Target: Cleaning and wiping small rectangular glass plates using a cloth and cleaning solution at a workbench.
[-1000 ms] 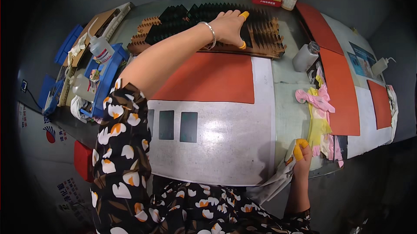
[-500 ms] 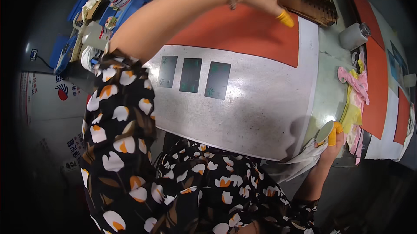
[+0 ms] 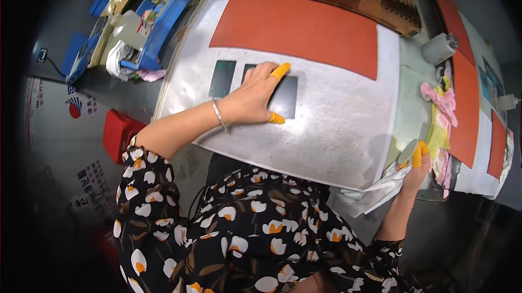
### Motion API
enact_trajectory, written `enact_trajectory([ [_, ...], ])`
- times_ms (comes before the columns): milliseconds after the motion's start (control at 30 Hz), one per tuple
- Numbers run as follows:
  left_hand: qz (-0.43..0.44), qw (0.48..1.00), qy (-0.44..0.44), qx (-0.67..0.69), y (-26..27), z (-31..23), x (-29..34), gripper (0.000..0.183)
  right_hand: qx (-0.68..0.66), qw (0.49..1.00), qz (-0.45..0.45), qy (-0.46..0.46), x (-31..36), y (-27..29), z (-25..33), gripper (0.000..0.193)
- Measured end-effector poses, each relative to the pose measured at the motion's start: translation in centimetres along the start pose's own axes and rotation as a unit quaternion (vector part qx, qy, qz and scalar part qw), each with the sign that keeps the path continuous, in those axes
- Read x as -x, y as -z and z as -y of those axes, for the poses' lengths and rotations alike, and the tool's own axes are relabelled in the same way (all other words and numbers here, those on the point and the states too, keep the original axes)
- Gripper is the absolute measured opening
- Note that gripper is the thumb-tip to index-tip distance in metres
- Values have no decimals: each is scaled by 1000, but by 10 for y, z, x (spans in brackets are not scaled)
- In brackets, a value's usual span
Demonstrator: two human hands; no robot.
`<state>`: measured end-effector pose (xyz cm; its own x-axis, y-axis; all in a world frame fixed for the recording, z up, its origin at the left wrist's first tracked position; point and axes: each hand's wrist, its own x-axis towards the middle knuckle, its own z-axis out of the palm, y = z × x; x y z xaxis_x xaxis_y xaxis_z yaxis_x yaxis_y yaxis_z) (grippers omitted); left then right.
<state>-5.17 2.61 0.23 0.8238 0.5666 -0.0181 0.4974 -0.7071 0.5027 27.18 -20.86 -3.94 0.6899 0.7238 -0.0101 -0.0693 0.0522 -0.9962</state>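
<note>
My left hand [image 3: 253, 96], with yellow finger cots on thumb and forefinger, reaches over the dark rectangular plates on the white work surface [image 3: 321, 141]. Its fingers are spread. Thumb and forefinger lie beside and over the rightmost plate [image 3: 285, 97]; whether they touch it I cannot tell. The middle plate [image 3: 248, 68] is mostly hidden under the hand. To the left lies another plate [image 3: 223, 78] with faint green marks. At the right edge my right hand [image 3: 417, 170], also in yellow cots, is closed on a round, flat-faced object [image 3: 408, 152] and a white cloth [image 3: 375, 194].
An orange mat [image 3: 293, 35] covers the far part of the surface, before a slotted brown rack [image 3: 326, 2]. Blue trays [image 3: 163, 24] and a plastic bottle [image 3: 130, 29] stand left. At right are a grey bottle [image 3: 439, 48] and pink and yellow cloths [image 3: 439, 103]. A red stool [image 3: 120, 135] shows lower left.
My left hand has come down from beside the rack to the dark plates, its fingers still apart. The right hand keeps its hold on the round object and cloth.
</note>
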Motion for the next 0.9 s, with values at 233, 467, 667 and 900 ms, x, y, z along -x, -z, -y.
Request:
enact_trajectory([
  [233,-51,984,-111,-132,60,-17,-63,95,-27,999,29,-36,1,2,-14,17],
  [467,-83,965,-80,-234,90,-33,-262,73,-34,998,34,-37,8,7,-10,19],
  [667,9,947,-64,-314,72,-39,-309,78,-22,999,34,-30,5,6,-11,17],
  [900,-65,961,-86,-253,104,-77,-246,92,-40,999,31,-9,-1,1,0,16],
])
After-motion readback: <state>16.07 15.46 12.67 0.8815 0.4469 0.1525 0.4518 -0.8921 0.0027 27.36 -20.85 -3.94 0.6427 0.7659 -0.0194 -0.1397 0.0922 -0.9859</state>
